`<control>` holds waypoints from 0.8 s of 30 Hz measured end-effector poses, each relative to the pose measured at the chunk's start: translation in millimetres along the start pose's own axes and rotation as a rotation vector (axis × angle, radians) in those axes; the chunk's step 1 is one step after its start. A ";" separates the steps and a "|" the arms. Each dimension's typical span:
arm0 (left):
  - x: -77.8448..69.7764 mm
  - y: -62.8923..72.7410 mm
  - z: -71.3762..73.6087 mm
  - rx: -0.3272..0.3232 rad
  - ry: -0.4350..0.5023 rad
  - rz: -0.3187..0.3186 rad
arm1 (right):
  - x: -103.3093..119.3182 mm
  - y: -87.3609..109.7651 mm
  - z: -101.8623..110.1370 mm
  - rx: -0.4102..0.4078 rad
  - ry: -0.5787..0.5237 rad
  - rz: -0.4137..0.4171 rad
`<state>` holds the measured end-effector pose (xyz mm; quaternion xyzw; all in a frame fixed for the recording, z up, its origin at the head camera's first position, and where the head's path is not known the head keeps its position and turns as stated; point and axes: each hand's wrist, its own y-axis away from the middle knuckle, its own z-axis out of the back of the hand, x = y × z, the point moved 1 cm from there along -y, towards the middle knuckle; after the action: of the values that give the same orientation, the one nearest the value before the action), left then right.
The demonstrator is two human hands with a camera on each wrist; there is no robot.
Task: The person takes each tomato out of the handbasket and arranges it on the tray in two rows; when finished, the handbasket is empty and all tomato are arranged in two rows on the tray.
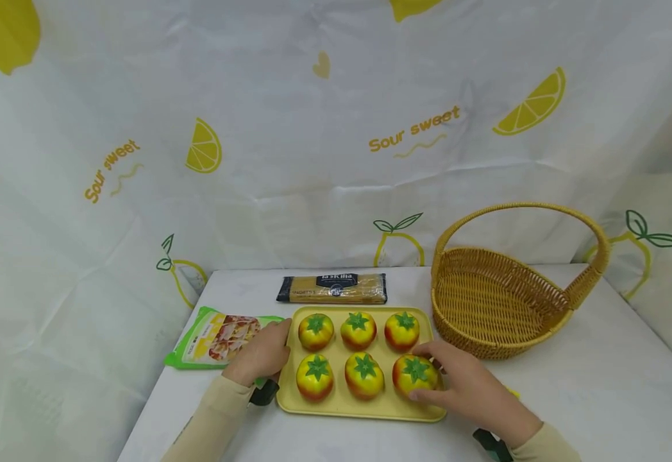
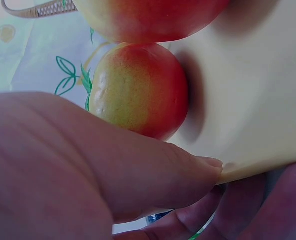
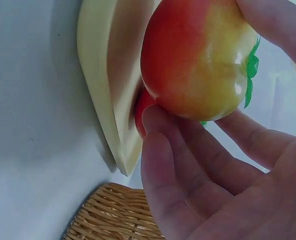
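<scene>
A pale yellow tray carries several glossy red-and-yellow tomatoes, each with a green star-shaped leaf cap, in two rows. My left hand grips the tray's left edge; in the left wrist view its thumb presses the rim from above and the other fingers curl underneath. At the front right corner, my right hand holds a tomato between thumb and fingers. The right wrist view shows that tomato close over the tray, with fingertips at its side. A neighbouring tomato is mostly hidden behind it.
A wicker basket with a tall arched handle stands at the right, close to the tray. Behind the tray lies a spaghetti packet. A green food packet lies beside my left hand. A lemon-print cloth hangs behind the white table.
</scene>
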<state>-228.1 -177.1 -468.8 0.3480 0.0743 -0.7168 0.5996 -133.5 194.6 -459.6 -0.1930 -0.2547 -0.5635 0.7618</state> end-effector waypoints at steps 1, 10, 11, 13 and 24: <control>-0.2 0.0 0.4 -0.002 -0.008 -0.001 | -0.1 -0.3 -0.4 0.000 0.005 0.003; 0.6 2.9 0.1 0.008 0.021 0.012 | -2.1 -1.6 -7.1 0.023 0.030 -0.016; 1.1 3.5 0.0 0.008 0.020 0.014 | -2.0 -1.5 -7.7 0.028 0.026 -0.019; 2.0 4.3 0.0 0.005 0.009 0.017 | -2.4 -1.7 -8.8 0.033 0.022 -0.016; -2.2 4.1 4.3 0.011 0.067 0.011 | -2.3 -1.7 -6.4 0.055 0.003 -0.022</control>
<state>-226.0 -178.7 -463.0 0.3756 0.0883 -0.7019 0.5987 -134.6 192.1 -466.0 -0.1685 -0.2712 -0.5648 0.7609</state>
